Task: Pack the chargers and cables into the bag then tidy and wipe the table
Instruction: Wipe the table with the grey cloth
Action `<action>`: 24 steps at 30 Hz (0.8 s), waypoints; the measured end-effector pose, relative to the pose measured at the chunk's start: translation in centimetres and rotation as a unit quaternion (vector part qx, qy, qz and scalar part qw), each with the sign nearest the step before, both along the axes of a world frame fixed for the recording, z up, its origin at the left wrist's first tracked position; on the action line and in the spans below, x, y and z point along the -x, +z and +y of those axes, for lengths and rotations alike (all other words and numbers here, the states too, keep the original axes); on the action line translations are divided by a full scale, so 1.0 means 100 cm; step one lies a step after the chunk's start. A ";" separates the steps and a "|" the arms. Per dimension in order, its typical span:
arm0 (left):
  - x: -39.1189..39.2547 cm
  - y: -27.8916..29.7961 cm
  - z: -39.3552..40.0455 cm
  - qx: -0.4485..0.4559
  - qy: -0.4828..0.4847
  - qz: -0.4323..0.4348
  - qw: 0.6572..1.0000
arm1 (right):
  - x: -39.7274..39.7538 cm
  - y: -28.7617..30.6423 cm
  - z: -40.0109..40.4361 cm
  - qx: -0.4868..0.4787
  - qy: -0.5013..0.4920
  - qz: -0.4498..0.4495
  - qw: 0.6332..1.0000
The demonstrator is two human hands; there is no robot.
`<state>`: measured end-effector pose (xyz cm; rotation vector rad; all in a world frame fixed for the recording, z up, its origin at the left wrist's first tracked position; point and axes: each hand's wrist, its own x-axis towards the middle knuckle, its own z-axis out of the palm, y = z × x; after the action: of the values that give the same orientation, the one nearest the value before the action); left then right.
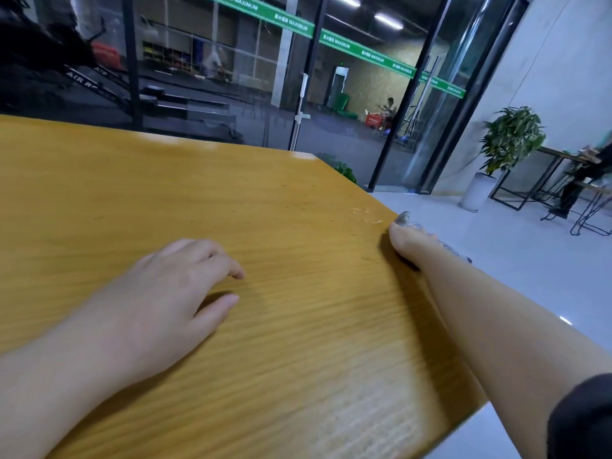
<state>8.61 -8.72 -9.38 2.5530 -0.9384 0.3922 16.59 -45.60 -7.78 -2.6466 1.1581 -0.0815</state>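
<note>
Right grip (409, 241) around crumpled wrapper (405, 219)

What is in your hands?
The left hand holds nothing and rests on the table. The right hand grips something grey, perhaps a cloth, at the edge.

Left hand (172, 286) flat on table (265, 359), right hand (409, 240) at edge

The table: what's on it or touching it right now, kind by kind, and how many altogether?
Hands: 2, the left hand resting on the table, the right hand at its right edge.
Grey cloths: 1, a crumpled grey cloth gripped by the right hand at the edge.
Chargers, cables, bags: 0 in view.
Total: 3.
</note>
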 end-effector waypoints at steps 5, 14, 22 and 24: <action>-0.002 -0.002 -0.001 0.003 0.002 0.003 1.000 | -0.033 -0.004 0.006 -0.006 0.036 -0.002 0.999; 0.000 -0.001 -0.003 0.016 -0.001 0.015 1.000 | -0.071 -0.011 0.040 -0.030 0.210 0.030 0.977; 0.003 0.003 0.002 0.038 -0.003 0.029 0.999 | 0.001 0.014 0.119 -0.104 0.399 0.040 0.910; 0.006 0.004 0.006 0.054 0.004 0.045 0.998 | 0.021 0.016 0.121 -0.119 0.415 0.027 0.902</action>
<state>8.02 -8.15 -8.98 2.4549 -0.8514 0.3190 14.47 -33.51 -6.14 -2.6796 -0.0320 0.2732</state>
